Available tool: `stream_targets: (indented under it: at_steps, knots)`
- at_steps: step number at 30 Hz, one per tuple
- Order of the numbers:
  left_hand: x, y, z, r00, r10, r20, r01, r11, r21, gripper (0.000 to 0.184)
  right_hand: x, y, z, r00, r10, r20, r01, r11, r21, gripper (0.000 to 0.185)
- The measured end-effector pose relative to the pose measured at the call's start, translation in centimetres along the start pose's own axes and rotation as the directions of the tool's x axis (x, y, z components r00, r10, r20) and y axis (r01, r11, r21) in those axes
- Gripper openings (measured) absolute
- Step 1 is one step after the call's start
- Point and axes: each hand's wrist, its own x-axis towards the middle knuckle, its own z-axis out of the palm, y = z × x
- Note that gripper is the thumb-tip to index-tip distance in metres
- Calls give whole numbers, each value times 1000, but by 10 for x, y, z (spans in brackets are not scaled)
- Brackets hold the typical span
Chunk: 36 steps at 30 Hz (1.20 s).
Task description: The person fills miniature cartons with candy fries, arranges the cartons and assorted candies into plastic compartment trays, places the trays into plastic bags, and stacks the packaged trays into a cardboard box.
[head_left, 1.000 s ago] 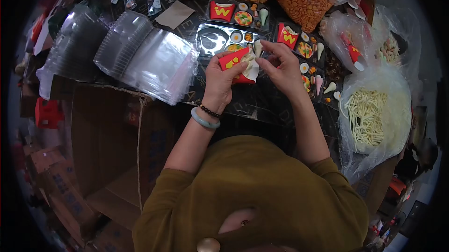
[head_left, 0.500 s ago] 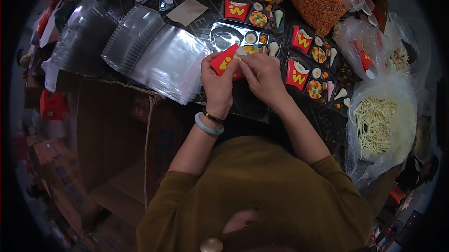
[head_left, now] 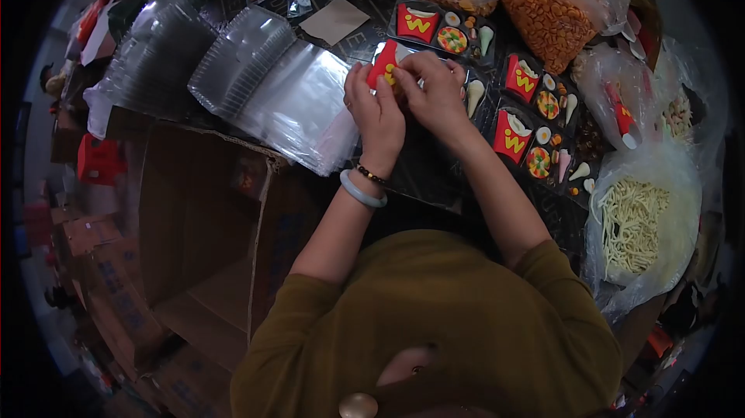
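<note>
Above the table's near side, my left hand [head_left: 375, 114] wraps its fingers round a small red fries carton [head_left: 380, 65] with a yellow mark. My right hand [head_left: 436, 93] is closed against the carton's right side, thumb and fingertips pressed on it. Whether those fingertips also pinch something small is hidden. Behind the hands lies a clear tray, mostly covered, with a toy ice cream cone [head_left: 475, 97] at its right end. Farther back sits a filled tray with another red carton [head_left: 416, 22] and a toy pizza [head_left: 452, 40].
Two filled trays with red cartons [head_left: 522, 79] [head_left: 512, 135] lie to the right. Beyond them is a plastic bag of pale strips [head_left: 632, 220]; bags of orange pieces [head_left: 547, 18] stand at the back. Clear sleeves [head_left: 299, 100], stacked plastic trays [head_left: 240, 57] and an open cardboard box [head_left: 198, 216] are left.
The whole view has shifted slightly. The red carton is held more upright, and my right fingers have moved from its top edge down onto its side.
</note>
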Motion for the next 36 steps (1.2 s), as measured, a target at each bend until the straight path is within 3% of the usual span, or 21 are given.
stream_targets:
  at_steps: [3, 4, 9, 10, 12, 15, 17, 18, 20, 21, 27, 36]
  knots:
    - [3, -20, 7, 977, 47, 210, -100, 963, 250, 47, 17, 28, 8, 983, 96, 160, -60, 975, -214, 16]
    - [1, -19, 8, 958, -18, 286, -104, 908, 406, 47, 18, 33, 13, 966, 135, 221, -74, 961, -266, 16]
    - [8, -28, 0, 937, 16, 350, -142, 930, 338, 47, 17, 44, 24, 971, 90, 223, -23, 959, -284, 14]
    - [16, -26, -11, 944, 60, 325, -163, 940, 300, 40, 19, 44, 23, 970, 68, 233, 3, 956, -292, 14]
    - [46, -26, -43, 971, 226, 77, -238, 904, 355, 31, 18, 45, 25, 987, -44, 152, 88, 953, -291, 10]
    - [107, -48, -110, 946, 295, -132, -161, 786, 597, 31, 18, 45, 24, 990, -50, 130, 88, 948, -305, 10]
    - [136, -71, -148, 975, 179, -129, -33, 698, 716, 29, 20, 44, 22, 987, -28, 157, 78, 942, -326, 10]
    - [145, -76, -160, 995, 6, -97, 60, 750, 659, 29, 21, 44, 21, 987, -18, 161, 69, 945, -318, 10]
    - [164, -86, -180, 945, -328, 11, 268, 792, 549, 31, 23, 43, 19, 986, 5, 169, 48, 951, -306, 11]
    - [170, -90, -185, 943, -327, 70, 267, 861, 432, 34, 24, 42, 17, 983, 16, 181, 41, 952, -304, 11]
    - [172, -87, -191, 918, -371, 139, 273, 847, 457, 35, 28, 41, 12, 964, 107, 245, -31, 955, -295, 14]
    - [176, -103, -195, 930, -335, 155, 219, 839, 498, 26, 29, 39, 11, 965, 120, 232, -47, 954, -297, 16]
